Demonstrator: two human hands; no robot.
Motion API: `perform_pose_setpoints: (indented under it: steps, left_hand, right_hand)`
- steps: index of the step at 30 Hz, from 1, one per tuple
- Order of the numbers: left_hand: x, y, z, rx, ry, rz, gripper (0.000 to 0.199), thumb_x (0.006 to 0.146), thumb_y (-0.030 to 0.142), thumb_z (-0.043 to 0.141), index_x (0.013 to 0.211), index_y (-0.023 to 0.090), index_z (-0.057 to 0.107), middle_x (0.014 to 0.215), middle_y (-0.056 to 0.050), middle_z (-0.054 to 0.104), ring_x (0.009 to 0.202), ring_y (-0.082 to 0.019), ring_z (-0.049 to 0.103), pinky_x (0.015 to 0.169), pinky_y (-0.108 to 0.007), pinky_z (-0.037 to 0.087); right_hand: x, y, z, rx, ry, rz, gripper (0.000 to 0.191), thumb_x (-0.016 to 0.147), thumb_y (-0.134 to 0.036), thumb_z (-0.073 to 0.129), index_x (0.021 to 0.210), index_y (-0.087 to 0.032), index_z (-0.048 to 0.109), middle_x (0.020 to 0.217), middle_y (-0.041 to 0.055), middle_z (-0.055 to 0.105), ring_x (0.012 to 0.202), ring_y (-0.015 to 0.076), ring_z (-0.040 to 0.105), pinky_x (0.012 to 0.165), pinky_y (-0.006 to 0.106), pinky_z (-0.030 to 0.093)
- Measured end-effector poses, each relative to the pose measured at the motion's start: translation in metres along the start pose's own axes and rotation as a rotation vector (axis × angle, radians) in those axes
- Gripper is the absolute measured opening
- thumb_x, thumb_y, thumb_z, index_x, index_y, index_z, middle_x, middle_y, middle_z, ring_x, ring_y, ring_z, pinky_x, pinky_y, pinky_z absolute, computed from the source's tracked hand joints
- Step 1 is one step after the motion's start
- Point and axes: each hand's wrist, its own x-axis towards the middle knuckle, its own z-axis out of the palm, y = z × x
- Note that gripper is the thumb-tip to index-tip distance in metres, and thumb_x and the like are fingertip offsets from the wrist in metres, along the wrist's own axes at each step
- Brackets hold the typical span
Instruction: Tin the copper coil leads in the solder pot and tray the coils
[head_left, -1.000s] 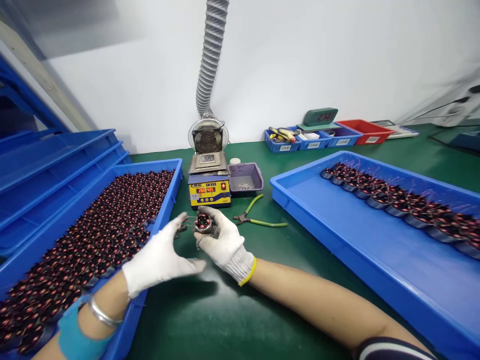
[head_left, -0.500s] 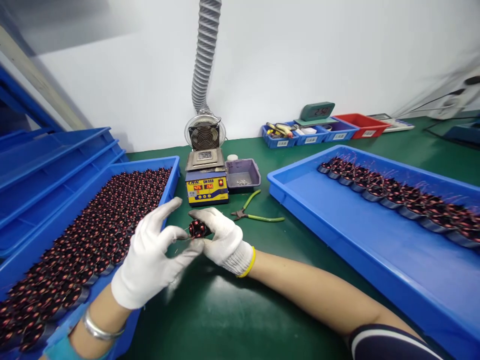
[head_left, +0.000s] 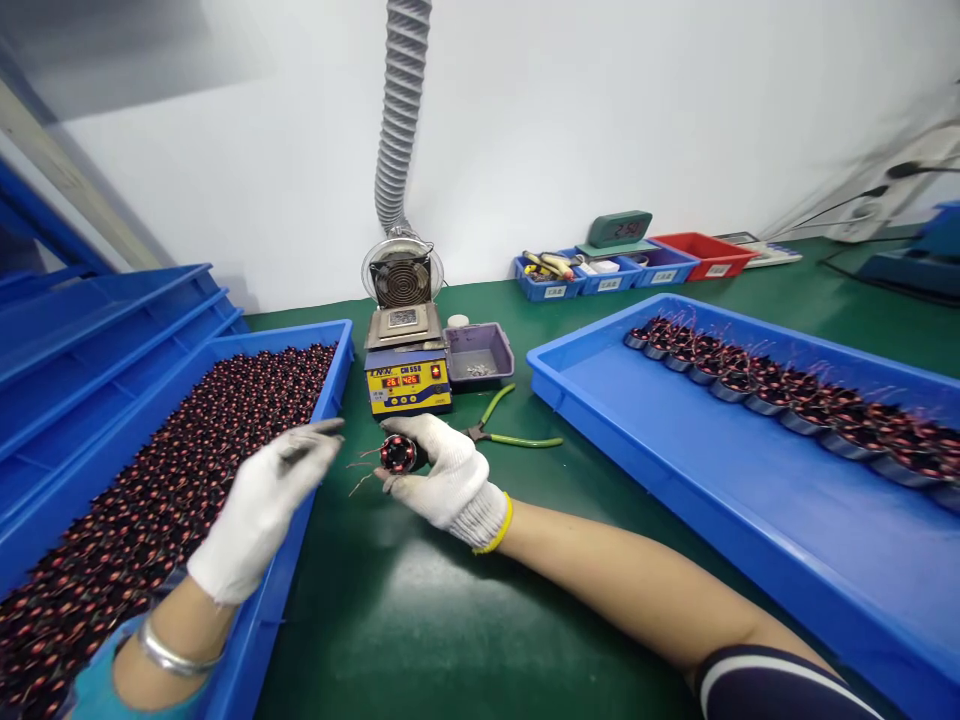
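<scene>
Between the right edge of the left tray (head_left: 343, 352) and the left edge of the right tray (head_left: 660, 400), your right hand (head_left: 446, 475) holds one wire coil (head_left: 400, 455) above the bench (head_left: 420, 620), just in front of the yellow heater box (head_left: 409, 390). Half a second ago your left hand (head_left: 262, 500) was up against that coil; now it has drawn back over the left tray's right edge, apart from it. That leaves your right hand bearing the coil alone, its loose wires (head_left: 362, 482) sticking out free toward the left. Your right thumb and fingers are closed around its sides, only as wide as the coil itself. Your left fingers look bent and near one another, but blur hides any gap: nothing shows in them, and whether they pinch anything, you cannot tell. More coils (head_left: 172, 480) crowd the left tray, and a row of coils (head_left: 739, 380) stands along the right tray's far edge.
</scene>
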Motion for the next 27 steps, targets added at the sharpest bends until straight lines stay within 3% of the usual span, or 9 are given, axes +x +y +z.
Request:
perform_pose_setpoints:
  steps: [2,5,8,12,18,21,23,25,27]
  left_hand:
    - [-0.006,0.002,0.010,0.109,-0.204,0.039,0.065,0.064,0.044,0.069,0.120,0.015,0.054,0.128,-0.012,0.056,0.117,-0.030,0.052,0.103,-0.044,0.040]
    - [-0.014,0.005,0.028,0.250,-0.323,0.052,0.092,0.060,0.042,0.072,0.139,0.014,0.032,0.135,-0.013,0.049,0.124,-0.031,0.045,0.108,-0.045,0.032]
    - [-0.015,0.003,0.038,0.201,-0.350,0.054,0.077,0.079,0.049,0.052,0.142,0.015,0.025,0.136,-0.012,0.048,0.129,-0.026,0.040,0.110,-0.043,0.029]
    - [-0.011,-0.007,0.037,0.114,-0.193,0.104,0.057,0.088,0.048,0.037,0.136,0.016,0.039,0.140,-0.008,0.043,0.131,-0.020,0.037,0.112,-0.037,0.027]
    - [-0.007,0.001,0.025,0.090,-0.115,0.112,0.044,0.086,0.048,0.044,0.106,0.016,0.066,0.115,-0.007,0.065,0.113,-0.022,0.056,0.106,-0.038,0.037]
    - [-0.006,0.015,0.007,0.025,-0.083,-0.005,0.042,0.084,0.051,0.046,0.095,0.017,0.069,0.101,-0.006,0.071,0.103,-0.022,0.062,0.101,-0.038,0.042]
    - [-0.005,0.022,-0.010,-0.072,0.055,-0.066,0.044,0.084,0.053,0.044,0.084,0.017,0.071,0.086,-0.004,0.073,0.089,-0.022,0.067,0.093,-0.038,0.048]
    - [-0.003,0.024,-0.025,-0.144,0.204,-0.063,0.048,0.085,0.054,0.042,0.075,0.016,0.069,0.072,-0.003,0.072,0.077,-0.021,0.068,0.083,-0.037,0.052]
    - [-0.003,0.023,-0.030,-0.115,0.214,0.004,0.056,0.086,0.059,0.033,0.076,0.015,0.067,0.068,-0.003,0.071,0.073,-0.021,0.067,0.078,-0.037,0.053]
  right_hand:
    - [0.002,-0.002,0.001,0.006,-0.004,0.079,0.041,0.065,-0.029,0.069,0.104,-0.020,0.062,0.097,0.0037,0.064,0.088,0.0180,0.062,0.081,0.030,0.051]
    - [0.001,-0.005,0.004,0.004,-0.027,0.140,0.039,0.063,-0.029,0.070,0.101,-0.020,0.064,0.095,0.0033,0.065,0.085,0.0179,0.063,0.078,0.030,0.051]
    - [-0.002,-0.008,0.008,-0.028,-0.045,0.133,0.038,0.065,-0.027,0.068,0.102,-0.020,0.064,0.095,0.0036,0.066,0.086,0.0176,0.063,0.080,0.029,0.051]
    - [-0.004,-0.012,0.009,-0.072,-0.069,0.129,0.037,0.066,-0.025,0.066,0.102,-0.021,0.064,0.095,0.0025,0.066,0.085,0.0172,0.063,0.080,0.029,0.051]
    - [-0.005,-0.021,0.005,-0.045,-0.112,0.171,0.040,0.062,-0.025,0.070,0.102,-0.022,0.063,0.097,0.0016,0.066,0.086,0.0168,0.063,0.079,0.029,0.052]
    - [-0.005,-0.026,0.003,-0.019,-0.111,0.120,0.039,0.061,-0.024,0.072,0.100,-0.022,0.064,0.093,0.0005,0.066,0.083,0.0156,0.064,0.075,0.026,0.052]
    - [-0.005,-0.027,0.002,-0.041,-0.100,0.085,0.040,0.061,-0.025,0.074,0.100,-0.022,0.064,0.091,0.0003,0.066,0.082,0.0152,0.064,0.074,0.026,0.052]
    - [-0.006,-0.025,0.000,-0.079,-0.092,0.081,0.041,0.060,-0.025,0.075,0.100,-0.022,0.064,0.091,0.0001,0.066,0.081,0.0152,0.063,0.073,0.026,0.051]
    - [-0.006,-0.023,0.000,-0.097,-0.095,0.090,0.043,0.059,-0.023,0.076,0.100,-0.022,0.064,0.091,-0.0001,0.065,0.080,0.0151,0.063,0.073,0.026,0.051]
